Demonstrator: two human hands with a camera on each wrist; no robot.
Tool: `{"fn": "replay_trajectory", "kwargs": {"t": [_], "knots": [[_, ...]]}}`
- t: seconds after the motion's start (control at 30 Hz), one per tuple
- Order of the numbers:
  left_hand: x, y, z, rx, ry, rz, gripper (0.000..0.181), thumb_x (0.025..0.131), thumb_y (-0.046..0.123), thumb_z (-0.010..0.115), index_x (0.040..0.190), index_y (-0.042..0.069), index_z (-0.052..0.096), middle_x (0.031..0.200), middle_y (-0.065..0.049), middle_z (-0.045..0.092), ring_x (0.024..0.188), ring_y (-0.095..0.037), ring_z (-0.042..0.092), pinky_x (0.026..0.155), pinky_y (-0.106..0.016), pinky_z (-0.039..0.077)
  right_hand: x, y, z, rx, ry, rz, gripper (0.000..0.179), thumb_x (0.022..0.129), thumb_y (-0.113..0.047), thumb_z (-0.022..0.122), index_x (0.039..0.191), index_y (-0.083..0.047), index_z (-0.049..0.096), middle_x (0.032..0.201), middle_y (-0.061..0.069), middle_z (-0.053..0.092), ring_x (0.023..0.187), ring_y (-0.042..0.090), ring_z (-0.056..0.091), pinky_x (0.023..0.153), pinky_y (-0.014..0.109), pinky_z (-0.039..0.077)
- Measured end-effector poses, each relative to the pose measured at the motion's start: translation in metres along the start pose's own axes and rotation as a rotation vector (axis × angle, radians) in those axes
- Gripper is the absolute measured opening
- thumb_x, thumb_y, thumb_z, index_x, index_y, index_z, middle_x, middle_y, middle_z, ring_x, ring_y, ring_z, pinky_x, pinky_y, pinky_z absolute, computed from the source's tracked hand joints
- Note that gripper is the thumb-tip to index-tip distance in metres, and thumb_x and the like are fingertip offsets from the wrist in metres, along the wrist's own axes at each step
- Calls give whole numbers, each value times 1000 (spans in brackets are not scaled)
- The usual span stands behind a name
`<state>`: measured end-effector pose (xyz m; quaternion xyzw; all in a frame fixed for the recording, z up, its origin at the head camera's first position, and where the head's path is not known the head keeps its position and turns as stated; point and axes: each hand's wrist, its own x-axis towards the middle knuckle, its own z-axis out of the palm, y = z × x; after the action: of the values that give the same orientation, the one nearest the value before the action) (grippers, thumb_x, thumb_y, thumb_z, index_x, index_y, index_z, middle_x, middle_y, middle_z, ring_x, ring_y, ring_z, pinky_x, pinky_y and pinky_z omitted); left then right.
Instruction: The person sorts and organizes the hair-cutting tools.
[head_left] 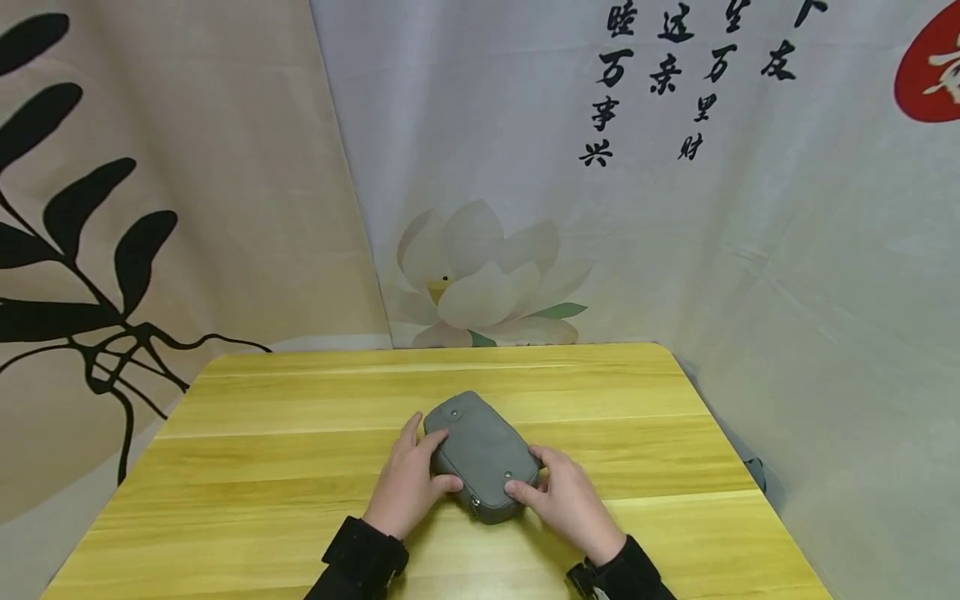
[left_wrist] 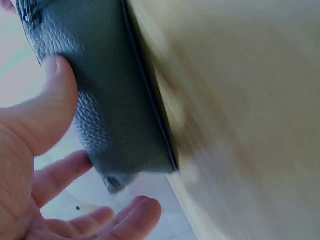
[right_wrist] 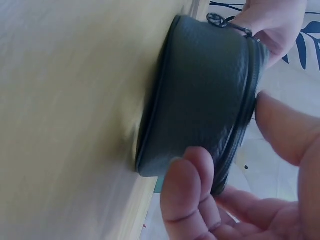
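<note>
A grey leather-like zip pouch (head_left: 483,454) lies at a slant on the table, its top panel bearing a round snap stud near each end. At its left end my left hand (head_left: 407,483) holds it, the thumb on the near edge and the index finger by the upper left side; the other fingers spread past the end. My right hand (head_left: 566,500) grips the right end, with its thumb on top by the stud and fingers curled at the far side. A dark zipper pull (right_wrist: 217,20) hangs at the near side in the right wrist view.
The wooden table (head_left: 300,467) has a pale yellow grain and rounded far corners. Behind it hangs a cloth backdrop (head_left: 480,125) with a printed lotus, dark leaves and writing. Something dark (head_left: 755,472) shows beyond the right table edge.
</note>
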<state>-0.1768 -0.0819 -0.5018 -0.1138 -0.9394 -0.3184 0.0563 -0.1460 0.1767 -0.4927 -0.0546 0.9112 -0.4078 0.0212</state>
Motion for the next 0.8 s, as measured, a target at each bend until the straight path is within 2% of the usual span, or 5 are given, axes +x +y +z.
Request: {"fn": "replay_trajectory", "kwargs": {"t": [0.2,0.33,0.53,0.63,0.8], "knots": [[10,-7,-5,21,-41,-1,72,80,38,95,140,11,66,167,-28,40,149,-50,46,114,-63,51,0,0,2,41,-13,21,80,91,-41,87,149,4,55,107,9,68,70,10,62,55,25,51],[15,-10,-6,-5,-81,-7,73,79,37,96,140,13,64,162,-24,48,146,-46,51,115,-61,51,1,0,1,38,-19,21,79,90,-41,87,147,4,56,103,8,69,70,11,62,54,25,52],[14,-9,-7,-48,-127,-26,72,89,26,88,152,9,57,162,-26,49,148,-46,50,120,-61,47,-1,-1,-1,-6,7,-24,61,90,-41,87,126,3,67,98,6,74,76,8,65,59,24,53],[14,-8,-6,-54,-96,-51,65,92,20,85,152,10,60,156,-21,58,142,-43,57,116,-59,51,-4,-2,1,1,0,-50,52,91,-39,87,117,2,69,92,4,73,77,7,64,60,22,53],[12,-5,-5,-63,5,-62,35,98,10,78,132,6,74,122,-14,79,114,-33,76,96,-51,63,-8,-4,5,59,-60,-67,39,92,-34,86,108,-2,70,91,1,72,78,6,65,63,21,54]]}}
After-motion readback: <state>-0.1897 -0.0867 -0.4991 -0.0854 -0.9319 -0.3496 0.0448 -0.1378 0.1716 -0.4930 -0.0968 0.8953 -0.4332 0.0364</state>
